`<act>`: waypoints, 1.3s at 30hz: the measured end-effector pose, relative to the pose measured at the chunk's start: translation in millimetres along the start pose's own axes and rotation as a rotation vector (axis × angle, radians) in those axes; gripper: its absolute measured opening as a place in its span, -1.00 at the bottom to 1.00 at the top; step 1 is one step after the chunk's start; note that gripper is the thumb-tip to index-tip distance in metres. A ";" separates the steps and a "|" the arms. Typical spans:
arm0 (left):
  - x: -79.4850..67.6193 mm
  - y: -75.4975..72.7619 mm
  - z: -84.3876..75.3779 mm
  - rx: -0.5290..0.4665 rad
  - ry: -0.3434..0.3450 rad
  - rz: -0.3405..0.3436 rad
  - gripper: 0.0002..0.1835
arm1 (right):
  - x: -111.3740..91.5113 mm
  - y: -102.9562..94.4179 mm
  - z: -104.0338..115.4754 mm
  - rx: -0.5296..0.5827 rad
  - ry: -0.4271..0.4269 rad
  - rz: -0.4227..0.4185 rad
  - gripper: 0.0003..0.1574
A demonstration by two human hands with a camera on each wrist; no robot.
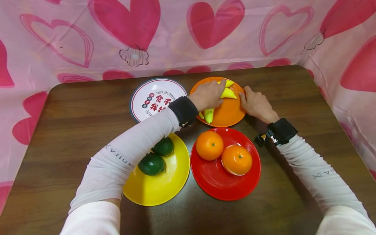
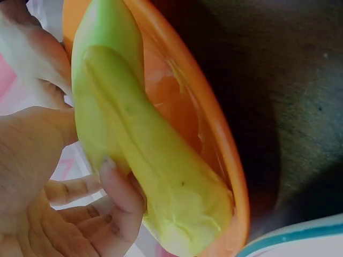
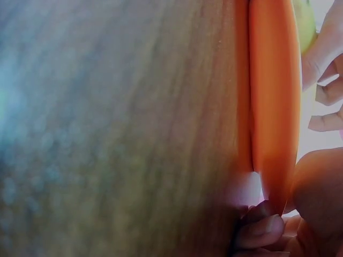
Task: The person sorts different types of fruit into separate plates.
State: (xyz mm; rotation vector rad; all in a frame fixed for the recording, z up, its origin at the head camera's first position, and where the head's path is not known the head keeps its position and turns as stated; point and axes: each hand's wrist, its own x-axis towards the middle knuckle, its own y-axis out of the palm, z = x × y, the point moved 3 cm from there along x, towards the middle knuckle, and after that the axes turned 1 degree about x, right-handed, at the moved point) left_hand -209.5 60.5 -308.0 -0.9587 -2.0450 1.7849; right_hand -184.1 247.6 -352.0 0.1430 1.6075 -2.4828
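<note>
Several yellow bananas (image 1: 228, 94) lie on an orange plate (image 1: 230, 112) at the back of the table. My left hand (image 1: 208, 94) reaches over the plate and holds a banana, its fingers curled around the fruit. In the left wrist view, the thumb and fingers are against a yellow-green banana (image 2: 161, 171), with a greener end above it. At the plate's right edge, my right hand (image 1: 256, 102) pinches the rim; the right wrist view shows fingers (image 3: 262, 230) at the lower end of that rim.
A white plate with printed characters (image 1: 144, 93) stands left of the orange one, partly behind my left wrist. In front are a yellow plate (image 1: 176, 182) with green fruits (image 1: 151, 164), partly under my left sleeve, and a red plate (image 1: 217, 186) with two oranges (image 1: 209, 145).
</note>
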 end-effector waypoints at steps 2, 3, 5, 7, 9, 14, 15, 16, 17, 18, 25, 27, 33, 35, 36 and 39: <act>-0.9 0.2 -0.2 0.018 -0.001 -0.005 -0.30 | 0.2 0.1 0.1 0.001 -0.003 0.000 -0.36; -1.3 0.2 -0.2 0.027 -0.002 -0.007 -0.30 | 0.2 0.1 0.1 0.000 -0.006 0.000 -0.36; -2.1 0.3 0.0 0.039 -0.003 -0.014 -0.29 | 0.4 0.2 0.2 0.002 -0.009 0.000 -0.36; -3.9 -0.3 -0.1 0.049 -0.006 -0.017 -0.27 | 0.8 0.4 0.1 0.002 -0.010 0.003 -0.35; -5.5 -1.9 0.4 0.065 -0.007 -0.026 -0.27 | 1.4 0.7 -0.4 0.004 -0.012 0.007 -0.35; -16.0 -10.7 6.2 0.093 -0.025 -0.042 -0.23 | 2.4 1.8 -2.3 0.028 -0.014 0.023 -0.29; -19.7 -12.9 8.6 0.094 -0.033 -0.048 -0.23 | 2.3 1.8 -2.7 0.034 -0.014 0.026 -0.28; -24.2 -15.2 11.6 0.089 -0.040 -0.057 -0.24 | 2.1 1.8 -3.2 0.042 -0.013 0.032 -0.26; -29.2 -17.5 14.9 0.085 -0.046 -0.070 -0.26 | 1.8 1.7 -3.7 0.051 -0.011 0.041 -0.25; -34.5 -19.6 18.5 0.080 -0.052 -0.082 -0.29 | 1.3 1.5 -4.2 0.060 -0.010 0.050 -0.23; -76.8 -28.4 50.7 0.017 -0.079 -0.198 -0.49 | -4.3 -2.3 -8.2 0.082 -0.014 0.088 -0.16; -86.7 -27.8 61.0 0.007 -0.097 -0.221 -0.53 | -7.5 -3.2 -10.0 0.071 -0.014 0.088 -0.16; -111.8 -19.7 83.2 0.028 -0.152 -0.269 -0.50 | -26.5 -1.2 -20.0 0.039 -0.014 0.050 -0.15; -119.6 -16.1 86.9 0.041 -0.163 -0.291 -0.46 | -34.9 -0.6 -23.1 0.032 -0.023 0.017 -0.17; -123.4 -14.1 88.1 0.046 -0.168 -0.298 -0.44 | -39.5 -0.7 -24.3 0.025 -0.033 -0.006 -0.19; -134.9 -7.1 90.2 0.044 -0.192 -0.286 -0.36 | -53.7 -2.4 -26.2 0.009 -0.064 -0.083 -0.23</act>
